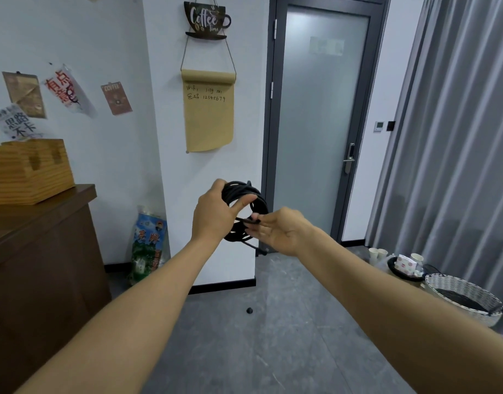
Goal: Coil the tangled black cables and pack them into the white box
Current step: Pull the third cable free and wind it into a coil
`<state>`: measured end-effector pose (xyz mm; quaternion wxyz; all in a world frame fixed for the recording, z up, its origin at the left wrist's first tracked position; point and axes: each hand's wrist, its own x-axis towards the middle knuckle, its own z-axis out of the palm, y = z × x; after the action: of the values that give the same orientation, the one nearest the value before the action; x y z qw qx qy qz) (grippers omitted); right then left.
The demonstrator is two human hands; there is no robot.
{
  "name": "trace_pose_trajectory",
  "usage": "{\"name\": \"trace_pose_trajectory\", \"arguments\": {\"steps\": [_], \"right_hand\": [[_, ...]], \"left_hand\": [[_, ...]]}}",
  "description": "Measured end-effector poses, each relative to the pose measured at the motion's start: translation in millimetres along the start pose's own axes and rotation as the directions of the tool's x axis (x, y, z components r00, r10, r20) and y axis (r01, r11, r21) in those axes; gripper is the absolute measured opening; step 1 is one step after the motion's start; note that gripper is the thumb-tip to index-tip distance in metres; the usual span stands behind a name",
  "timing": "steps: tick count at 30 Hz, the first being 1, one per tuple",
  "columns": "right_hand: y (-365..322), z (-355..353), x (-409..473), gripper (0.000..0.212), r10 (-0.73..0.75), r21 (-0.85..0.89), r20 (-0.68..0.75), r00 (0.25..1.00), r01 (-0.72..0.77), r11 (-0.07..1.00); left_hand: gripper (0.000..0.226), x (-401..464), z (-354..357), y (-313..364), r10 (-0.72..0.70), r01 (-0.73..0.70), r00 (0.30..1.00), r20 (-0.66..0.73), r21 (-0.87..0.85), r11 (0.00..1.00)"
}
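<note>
A black cable [244, 191] is wound into a round coil and held up in the air in front of me, at mid frame. My left hand [213, 211] grips the coil's left side, thumb laid across its opening. My right hand [278, 230] pinches a loose strand of the same cable at the coil's lower right. A short tail with a plug [263, 250] hangs below the coil. No white box shows in the head view.
A brown wooden counter [43, 251] with a light wooden crate [26, 172] stands at left. A grey glass door [321, 123] is ahead, curtains at right. A white wicker basket [466, 297], paper cups and a small black object [249, 310] lie on the grey floor.
</note>
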<state>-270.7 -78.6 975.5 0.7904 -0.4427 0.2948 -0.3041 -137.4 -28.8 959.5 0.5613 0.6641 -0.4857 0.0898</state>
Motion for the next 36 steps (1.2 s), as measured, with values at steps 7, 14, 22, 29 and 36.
{"name": "trace_pose_trajectory", "arguments": {"steps": [7, 14, 22, 29, 36], "right_hand": [[-13, -11, 0, 0.013, 0.116, -0.024, -0.016, 0.993, -0.116, 0.993], [-28, -33, -5, 0.033, 0.018, -0.659, -0.05, 0.999, -0.046, 0.75], [-42, -49, 6, 0.03, -0.307, -0.996, 0.052, 0.95, 0.028, -0.082], [-23, -57, 19, 0.035, -0.375, -0.948, 0.015, 0.927, 0.132, 0.288], [-13, -42, 21, 0.036, -0.324, -0.571, -0.019, 0.946, 0.256, 0.78]], "left_hand": [[0.046, 5, 3, 0, -0.052, 0.052, 0.999, 0.003, -0.048, 0.998], [0.049, 13, -4, -14, -0.219, 0.214, 0.968, -0.118, -0.058, 0.975], [0.051, 11, 8, -17, -0.449, 0.433, 0.892, -0.044, -0.201, 0.879], [0.048, 1, 25, 6, -0.633, 0.582, 0.758, 0.156, -0.598, 0.551], [0.048, -4, 40, 21, -0.698, 0.585, 0.682, 0.22, -0.737, 0.339]]}}
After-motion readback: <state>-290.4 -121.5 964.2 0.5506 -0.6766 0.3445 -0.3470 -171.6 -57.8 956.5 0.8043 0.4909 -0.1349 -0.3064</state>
